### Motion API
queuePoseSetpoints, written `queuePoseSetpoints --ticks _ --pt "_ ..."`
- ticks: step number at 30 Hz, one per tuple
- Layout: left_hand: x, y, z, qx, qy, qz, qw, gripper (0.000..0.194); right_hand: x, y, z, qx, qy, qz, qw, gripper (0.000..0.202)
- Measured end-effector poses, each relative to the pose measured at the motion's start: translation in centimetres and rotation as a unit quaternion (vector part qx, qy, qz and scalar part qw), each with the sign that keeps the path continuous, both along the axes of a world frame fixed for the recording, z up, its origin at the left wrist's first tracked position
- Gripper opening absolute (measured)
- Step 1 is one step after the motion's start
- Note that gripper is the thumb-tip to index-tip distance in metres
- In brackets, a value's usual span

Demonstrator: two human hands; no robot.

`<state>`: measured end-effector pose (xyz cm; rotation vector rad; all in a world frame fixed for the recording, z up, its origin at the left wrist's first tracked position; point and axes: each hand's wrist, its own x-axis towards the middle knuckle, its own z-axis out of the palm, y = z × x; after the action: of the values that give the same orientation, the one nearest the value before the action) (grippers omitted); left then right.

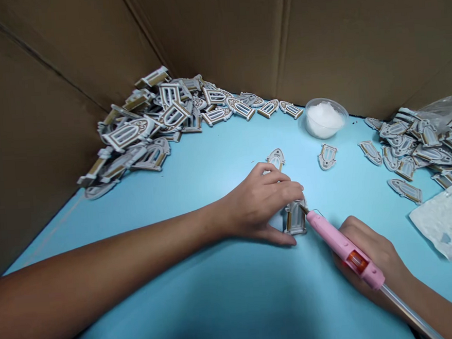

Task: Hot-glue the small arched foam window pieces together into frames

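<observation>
My left hand (265, 200) holds a small white and gold arched window piece (296, 219) on the blue table, with fingers at its top and the thumb by its lower edge. My right hand (371, 252) is wrapped round a pink hot glue gun (337, 241), a clear glue stick (410, 314) sticking out of its back end. The gun's nozzle meets the upper right part of the window piece; whether glue is coming out cannot be made out. Just beyond my left fingers lies another arched window piece (276, 158), partly covered by the hand.
A heap of window pieces (149, 120) fills the back left corner, and a second pile (421, 145) lies at the right. Between them stands a clear tub of white material (325, 118). A whitish square pad (446, 224) lies at right. Cardboard walls (217, 41) enclose the table (219, 294).
</observation>
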<state>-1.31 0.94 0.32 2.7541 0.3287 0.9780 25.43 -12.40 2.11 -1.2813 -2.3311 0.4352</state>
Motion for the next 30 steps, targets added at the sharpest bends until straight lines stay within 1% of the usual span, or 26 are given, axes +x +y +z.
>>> queuePoseSetpoints --ticks 5,9,13,15,16,19,20,21,23,24,25,26,27,28,29,30 --pt "0.0 0.0 -0.1 0.009 -0.011 0.002 1.000 0.064 -0.1 0.0 0.1 -0.011 0.021 0.010 1.000 0.013" --pt "0.0 -0.1 -0.1 0.008 -0.007 0.016 1.000 0.064 -0.2 -0.2 0.1 -0.031 0.038 0.003 0.999 0.018" --pt "0.1 -0.3 -0.1 0.023 -0.010 0.023 0.999 0.062 -0.2 -0.7 -0.1 -0.037 0.017 -0.006 0.999 0.021" --pt "0.3 -0.3 -0.2 0.029 -0.008 0.029 0.999 0.060 -0.1 -0.9 -0.3 -0.029 0.009 -0.012 0.999 0.021" --pt "0.3 -0.4 -0.2 0.028 -0.011 0.037 0.999 0.056 -0.1 -0.9 -0.5 -0.022 0.006 -0.019 1.000 0.021" --pt "0.5 -0.5 -0.2 0.009 -0.027 0.071 0.997 0.030 -0.1 -0.7 -0.8 -0.007 0.001 -0.055 0.998 0.018" --pt "0.5 -0.5 -0.1 0.001 -0.031 0.081 0.996 0.026 -0.2 -0.5 -0.8 -0.010 0.000 -0.068 0.998 0.016" --pt "0.5 -0.6 -0.1 -0.004 -0.033 0.087 0.996 0.026 -0.3 -0.3 -0.7 -0.014 0.001 -0.079 0.997 0.016" --pt "0.4 -0.7 0.1 -0.013 -0.028 0.092 0.995 0.033 -0.3 0.0 -0.1 -0.008 0.008 -0.096 0.995 0.015" --pt "0.3 -0.7 0.2 -0.021 -0.025 0.099 0.995 0.036 -0.1 0.1 0.3 0.001 0.013 -0.108 0.994 0.013" --pt "0.2 -0.7 0.3 -0.030 -0.022 0.107 0.994 0.038 0.2 0.1 0.9 0.013 0.019 -0.135 0.991 0.010" --pt "0.1 -0.6 0.4 -0.042 -0.019 0.117 0.992 0.037 0.7 0.1 1.5 0.026 0.024 -0.179 0.983 0.004" --pt "0.1 -0.5 0.5 -0.053 -0.015 0.128 0.990 0.034 1.3 0.1 2.2 0.034 0.026 -0.230 0.972 0.004" --pt "0.0 -0.5 0.5 -0.061 -0.012 0.137 0.989 0.032 2.1 0.0 2.8 0.038 0.030 -0.290 0.956 0.011" --pt "-0.1 -0.3 0.5 -0.065 -0.007 0.142 0.988 0.030 2.8 0.0 3.3 0.035 0.041 -0.328 0.943 0.016" --pt "-0.1 -0.2 0.5 -0.067 -0.002 0.144 0.987 0.029 3.4 -0.1 3.8 0.024 0.058 -0.346 0.936 0.020"
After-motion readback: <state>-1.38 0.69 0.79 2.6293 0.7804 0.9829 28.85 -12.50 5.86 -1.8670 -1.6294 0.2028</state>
